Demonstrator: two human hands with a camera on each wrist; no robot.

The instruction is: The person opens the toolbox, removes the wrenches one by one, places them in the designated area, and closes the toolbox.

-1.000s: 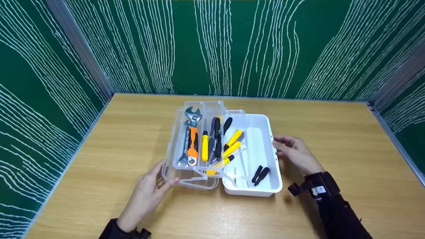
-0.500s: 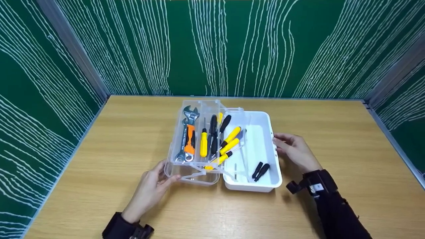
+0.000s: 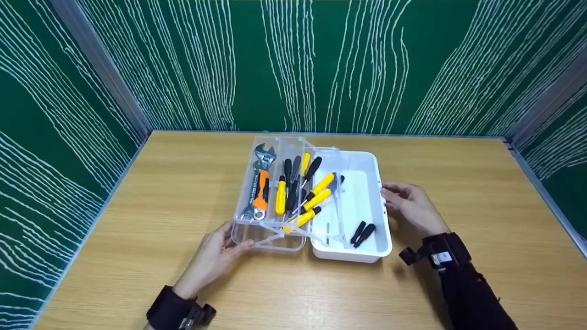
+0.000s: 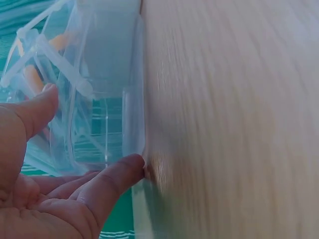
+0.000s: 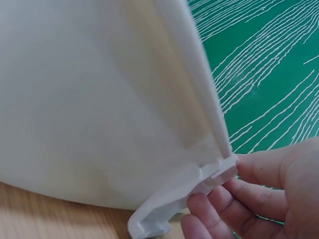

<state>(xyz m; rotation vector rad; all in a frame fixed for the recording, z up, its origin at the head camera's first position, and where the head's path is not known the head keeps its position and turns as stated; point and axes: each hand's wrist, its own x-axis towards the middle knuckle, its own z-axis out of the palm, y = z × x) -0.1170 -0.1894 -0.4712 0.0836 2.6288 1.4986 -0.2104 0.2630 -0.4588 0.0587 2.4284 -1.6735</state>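
A plastic toolbox stands unfolded on the table, its clear lid [image 3: 293, 245] laid over to the left of the white base [image 3: 367, 183]. My left hand [image 3: 215, 256] grips the lid's front left corner, thumb above and fingers below. On the box's right side, the fingers of my right hand [image 3: 415, 208] pinch a white latch [image 5: 174, 194]. Over the lid sits a clear tray [image 3: 284, 142] holding an adjustable wrench [image 3: 261, 188] with an orange-and-black handle and a yellow screwdriver [image 3: 280, 197]. Several yellow- and black-handled screwdrivers overlap between tray and base.
Two small black-handled tools [image 3: 362, 234] lie in the base's front right corner. Clear link arms [image 3: 279, 234] join the tray to the box. Green walls [image 3: 348, 68] with white lines rise behind and beside the wooden table [image 3: 183, 183].
The toolbox has shifted slightly back and to the right, and both hands have moved with it. Black screwdrivers by the tray appear in slightly different positions.
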